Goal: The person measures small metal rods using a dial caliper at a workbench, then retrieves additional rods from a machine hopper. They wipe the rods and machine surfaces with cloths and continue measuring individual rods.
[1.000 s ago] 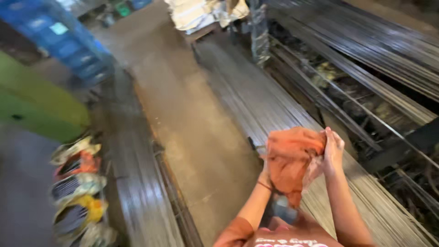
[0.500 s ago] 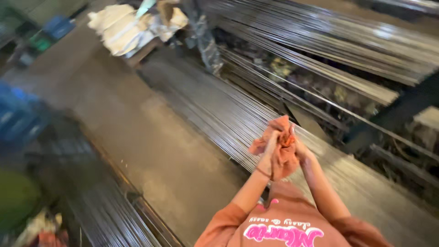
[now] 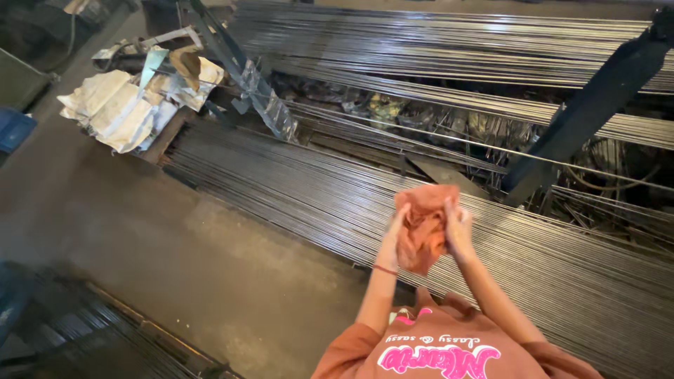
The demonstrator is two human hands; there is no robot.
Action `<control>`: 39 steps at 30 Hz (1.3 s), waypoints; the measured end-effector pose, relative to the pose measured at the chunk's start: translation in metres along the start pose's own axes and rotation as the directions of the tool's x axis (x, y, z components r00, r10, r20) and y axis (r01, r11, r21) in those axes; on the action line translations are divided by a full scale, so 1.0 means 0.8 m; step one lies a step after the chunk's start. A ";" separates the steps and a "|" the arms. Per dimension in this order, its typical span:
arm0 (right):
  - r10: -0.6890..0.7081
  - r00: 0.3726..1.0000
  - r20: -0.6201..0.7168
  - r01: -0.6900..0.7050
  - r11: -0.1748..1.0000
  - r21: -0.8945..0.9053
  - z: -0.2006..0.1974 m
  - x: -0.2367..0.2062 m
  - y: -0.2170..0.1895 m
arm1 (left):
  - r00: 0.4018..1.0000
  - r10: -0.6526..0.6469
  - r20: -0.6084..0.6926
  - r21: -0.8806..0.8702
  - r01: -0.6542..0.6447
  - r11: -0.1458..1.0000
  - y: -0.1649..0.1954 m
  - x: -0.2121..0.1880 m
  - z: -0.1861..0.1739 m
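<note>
A second ago I saw the soft orange cloth [image 3: 423,226] spread wide and puffy in front of the body; half a second ago it was scrunched up small; now it hangs longer between the hands, so I think the hands are busy bunching and turning it, not putting it down. The view has swung too: the blue crates and the green thing from before are gone, and now I see more of the long shiny grey metal rods [image 3: 295,184] lying in a big flat pile on the floor. My left hand [image 3: 395,226] pinches the cloth on its left edge, fingers curled shut on it. My right hand [image 3: 455,223] grips the right edge the same way, with the thumb on top. The hands are close, with the cloth squeezed between them. The cloth is held up in the air, above the near end of the rod pile, just in front of the orange shirt [image 3: 449,347]. It looks wrinkled, floppy and a bit faded, with a pointy bit hanging down. Farther off sits a heap of crumpled white sacks [image 3: 119,109], and a dark steel beam [image 3: 590,105] leans across more rods.
</note>
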State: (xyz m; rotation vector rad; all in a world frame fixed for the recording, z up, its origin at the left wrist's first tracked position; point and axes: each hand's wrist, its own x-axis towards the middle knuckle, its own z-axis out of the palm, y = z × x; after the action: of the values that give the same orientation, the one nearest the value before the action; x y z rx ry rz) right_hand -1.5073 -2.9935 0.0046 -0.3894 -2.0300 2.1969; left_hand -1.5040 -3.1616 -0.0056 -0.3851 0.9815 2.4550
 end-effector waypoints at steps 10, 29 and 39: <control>0.419 0.770 0.481 -0.633 0.596 0.494 0.040 -0.019 -0.055 | 0.994 0.002 0.112 -0.080 0.007 0.997 0.002 -0.011 0.008; 0.086 0.935 0.344 0.024 0.953 -0.303 0.060 0.056 -0.002 | 0.726 0.644 -0.241 0.379 -0.541 0.751 0.021 -0.041 0.023; 0.168 0.661 0.732 -0.538 0.786 0.305 0.000 0.037 -0.002 | 0.437 0.559 0.705 0.706 -0.506 -0.495 -0.026 -0.078 0.143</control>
State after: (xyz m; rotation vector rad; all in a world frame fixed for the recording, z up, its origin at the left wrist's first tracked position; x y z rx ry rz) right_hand -1.5359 -2.9852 0.0027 0.1137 -1.5581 3.4104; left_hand -1.4498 -3.0872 0.0893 0.9969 3.3222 1.2447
